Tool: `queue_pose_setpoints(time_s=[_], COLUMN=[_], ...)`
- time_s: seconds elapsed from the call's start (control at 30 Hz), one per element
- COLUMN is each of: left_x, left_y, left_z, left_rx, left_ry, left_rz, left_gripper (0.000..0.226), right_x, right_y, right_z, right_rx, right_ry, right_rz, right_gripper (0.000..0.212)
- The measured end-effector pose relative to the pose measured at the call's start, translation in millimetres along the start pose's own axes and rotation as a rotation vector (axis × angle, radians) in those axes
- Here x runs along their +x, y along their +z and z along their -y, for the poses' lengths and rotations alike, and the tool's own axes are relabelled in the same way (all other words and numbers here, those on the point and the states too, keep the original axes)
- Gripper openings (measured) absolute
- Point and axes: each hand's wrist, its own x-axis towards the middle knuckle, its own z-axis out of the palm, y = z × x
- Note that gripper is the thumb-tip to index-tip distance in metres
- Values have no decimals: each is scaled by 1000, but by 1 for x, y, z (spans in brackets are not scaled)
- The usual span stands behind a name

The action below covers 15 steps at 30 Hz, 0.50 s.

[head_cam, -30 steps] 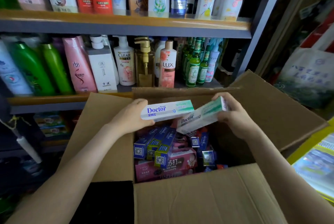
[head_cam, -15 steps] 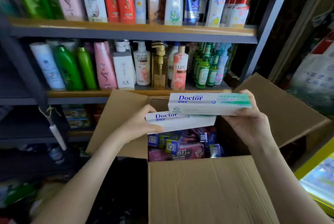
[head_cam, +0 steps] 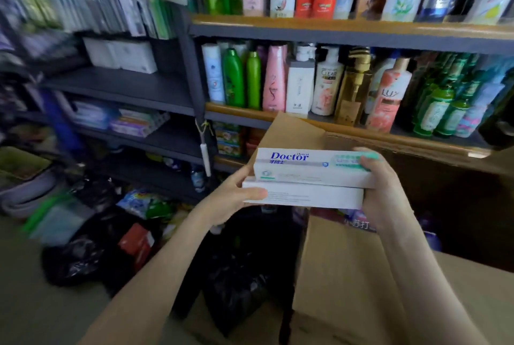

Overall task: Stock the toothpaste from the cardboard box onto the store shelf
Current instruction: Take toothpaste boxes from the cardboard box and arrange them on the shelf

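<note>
— We see matt brown cardboard on the box (head_cam: 345, 275), right?
— Yes, and we see smooth, glossy card on the toothpaste cartons (head_cam: 311, 175), shiny plastic on the bottles (head_cam: 275, 80).

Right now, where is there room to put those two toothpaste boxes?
Bare, for the toothpaste boxes: the dark shelf in front of the white packs, and the next shelf down, right of the boxed goods. Crowded: the bottle shelf, packed full.

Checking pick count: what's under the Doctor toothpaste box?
A second white box lies directly under the Doctor box, both held by the left hand and right hand. Its top face is covered, so no brand shows.
</note>
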Motion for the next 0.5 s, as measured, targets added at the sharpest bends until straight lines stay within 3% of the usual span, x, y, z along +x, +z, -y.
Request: queue_pose_setpoints(time_s=[0.17, 0.37, 0.5], left_x=[-28, -65, -93], left_y=[-64, -182, -275], left_z=[2, 8, -2], left_rx=[-75, -150, -152], left_ry=[20, 53, 77], left_rz=[-95, -153, -172], left_gripper=[75, 94, 78], right_x=[3, 2, 12], right_y=[64, 167, 256], right_z=[-45, -107, -150], right_rx=[18, -32, -54], right_ry=[201, 224, 244], right_rz=[38, 67, 64], right_gripper=[20, 21, 21])
